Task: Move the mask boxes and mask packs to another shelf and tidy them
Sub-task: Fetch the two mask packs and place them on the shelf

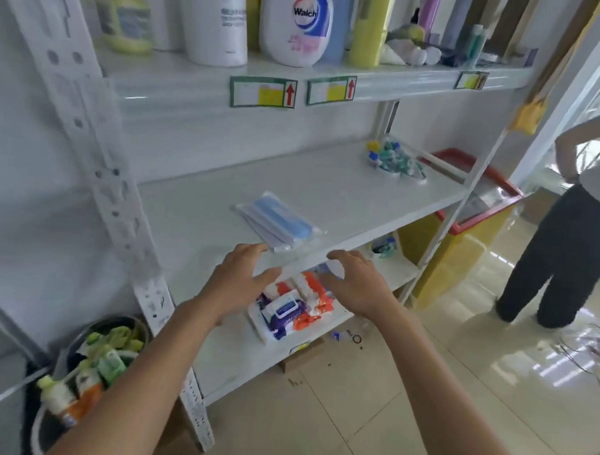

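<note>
Two bare forearms reached in; the left hand (239, 280) and right hand (355, 287) hovered with fingers spread, holding nothing, just short of the clear plastic pack of blue masks (279, 222) lying askew on the white middle shelf (350, 192). It probably needed squaring up. No mask boxes showed. Small green-capped bottles (398, 160) stood well apart; wipe packets (291, 310) lay below.

White middle shelf (350, 192), clear pack of blue masks (279, 222), probably small bottles (396, 159) at back
</note>
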Tool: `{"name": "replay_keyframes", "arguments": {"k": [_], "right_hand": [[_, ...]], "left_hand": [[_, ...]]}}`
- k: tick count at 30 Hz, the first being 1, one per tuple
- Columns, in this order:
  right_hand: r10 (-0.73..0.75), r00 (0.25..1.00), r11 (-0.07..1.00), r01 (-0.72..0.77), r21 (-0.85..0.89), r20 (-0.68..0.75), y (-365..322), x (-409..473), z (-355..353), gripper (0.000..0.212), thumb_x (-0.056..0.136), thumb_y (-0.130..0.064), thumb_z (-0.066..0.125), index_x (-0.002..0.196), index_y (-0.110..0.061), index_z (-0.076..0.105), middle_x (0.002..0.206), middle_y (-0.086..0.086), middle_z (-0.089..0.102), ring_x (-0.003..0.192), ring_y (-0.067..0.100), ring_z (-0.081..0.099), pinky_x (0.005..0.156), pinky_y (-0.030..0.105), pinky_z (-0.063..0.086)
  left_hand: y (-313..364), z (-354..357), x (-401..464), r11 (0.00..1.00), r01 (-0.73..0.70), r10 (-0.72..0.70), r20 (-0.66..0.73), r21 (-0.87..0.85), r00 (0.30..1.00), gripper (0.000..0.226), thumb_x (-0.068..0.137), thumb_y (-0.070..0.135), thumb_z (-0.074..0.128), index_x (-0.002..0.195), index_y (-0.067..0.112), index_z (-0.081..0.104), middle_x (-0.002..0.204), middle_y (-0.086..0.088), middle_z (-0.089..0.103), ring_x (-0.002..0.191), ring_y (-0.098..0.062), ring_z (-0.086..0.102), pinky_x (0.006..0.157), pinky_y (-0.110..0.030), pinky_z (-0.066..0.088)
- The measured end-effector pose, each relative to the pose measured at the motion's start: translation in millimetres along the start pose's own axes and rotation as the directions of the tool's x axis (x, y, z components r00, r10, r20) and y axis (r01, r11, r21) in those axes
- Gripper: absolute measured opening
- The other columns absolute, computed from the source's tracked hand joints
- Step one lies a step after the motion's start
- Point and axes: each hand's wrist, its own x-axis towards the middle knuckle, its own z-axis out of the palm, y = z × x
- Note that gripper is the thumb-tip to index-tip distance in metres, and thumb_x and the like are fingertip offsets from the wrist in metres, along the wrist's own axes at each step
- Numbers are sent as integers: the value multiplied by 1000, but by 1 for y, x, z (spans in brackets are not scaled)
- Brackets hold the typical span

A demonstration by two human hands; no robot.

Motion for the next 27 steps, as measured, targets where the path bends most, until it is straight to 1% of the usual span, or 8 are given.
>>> {"name": "replay_keyframes", "arguments": {"k": [6,11,15,17,20,23,25,27], "right_hand": [[-25,997,1000,25,-3,72,19,105,-1,53,95,-50,51,143,-28,46,147,6,46,131,32,47,109,49,41],[-47,991,999,44,22,126,16,175,5,51,95,-47,54,140,-25,49,145,8,49,129,32,49,106,47,43],[-21,992,997,11,81,128,9,216,24,47,92,-43,59,134,-24,54,137,7,54,122,29,52,95,40,45],[16,992,993,-31,116,123,7,231,37,48,90,-44,61,133,-23,55,135,8,55,119,29,53,93,40,47],[84,987,991,-98,91,139,8,252,52,68,86,-54,66,142,-22,46,142,11,48,128,33,46,102,47,45],[161,961,983,-177,51,227,13,268,63,95,76,-66,72,150,-18,35,148,12,42,136,35,37,108,49,39],[209,937,972,-231,45,280,21,276,70,99,67,-73,74,142,-15,45,133,9,54,124,32,50,103,47,46],[230,920,955,-276,106,319,28,279,78,91,62,-73,77,127,-13,56,114,3,62,104,24,61,91,42,56]], "left_hand": [[-17,6,94,994,89,-93,67,57,993,66,96,58,51,151,22,38,155,-7,42,140,-27,41,114,-51,37],[-32,15,139,987,160,-161,89,18,983,61,94,58,52,144,24,44,147,-9,49,133,-29,49,109,-50,43],[-49,23,160,979,200,-191,146,-49,971,63,93,54,56,144,20,46,145,-12,51,132,-29,51,101,-39,43],[-58,27,166,972,228,-216,175,-54,961,66,88,56,56,142,17,48,142,-12,52,130,-29,52,97,-36,43],[-68,29,175,966,254,-239,199,-57,951,62,85,57,59,131,16,57,133,-10,60,123,-27,58,96,-40,50],[-73,32,184,969,246,-239,179,-18,954,56,81,58,62,118,16,65,120,-5,68,114,-26,63,96,-45,51],[-74,34,192,970,245,-241,181,-1,954,51,78,59,62,109,18,69,115,-2,69,108,-25,65,94,-44,52],[-72,38,196,963,266,-256,171,-38,951,51,70,60,63,100,20,71,108,0,69,100,-21,65,87,-38,54]]}}
